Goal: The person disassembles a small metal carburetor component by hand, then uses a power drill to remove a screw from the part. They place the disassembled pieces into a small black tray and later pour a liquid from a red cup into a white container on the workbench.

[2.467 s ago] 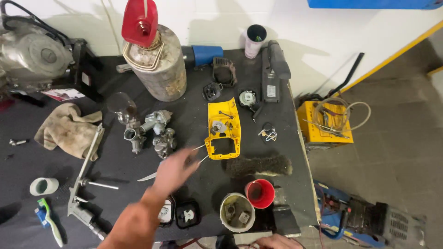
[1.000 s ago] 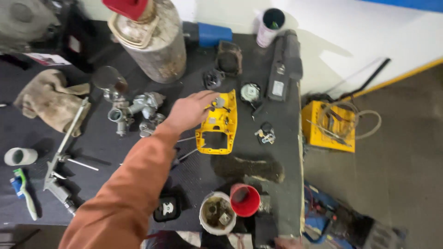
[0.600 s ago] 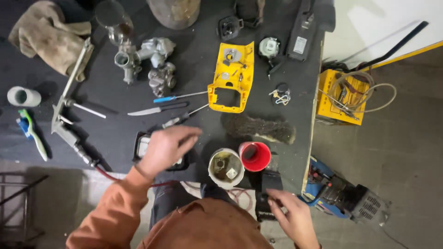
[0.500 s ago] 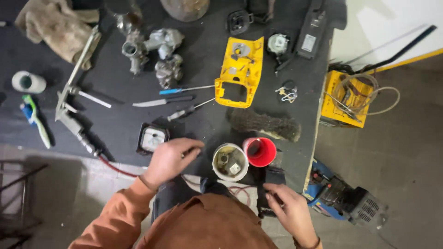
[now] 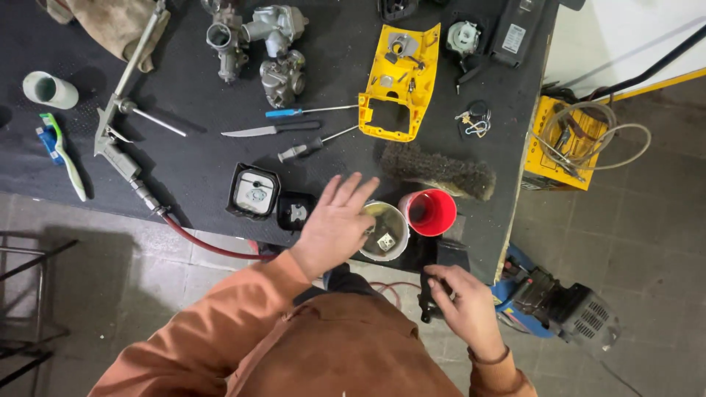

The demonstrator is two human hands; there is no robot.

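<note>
A worker's left hand [image 5: 340, 224], fingers spread and empty, hovers at a white cup [image 5: 385, 231] of small parts beside a red cup [image 5: 431, 212], while the right hand [image 5: 463, 305] grips a black part [image 5: 443, 273] at the workbench [image 5: 184, 158] edge; the yellow housing [image 5: 397, 81] lies stripped.

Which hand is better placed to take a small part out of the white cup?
Probably the left. The left hand is open and hovers at the white cup, with its fingers at the rim. The right hand is lower, below the table edge, and it already grips a black part.
</note>
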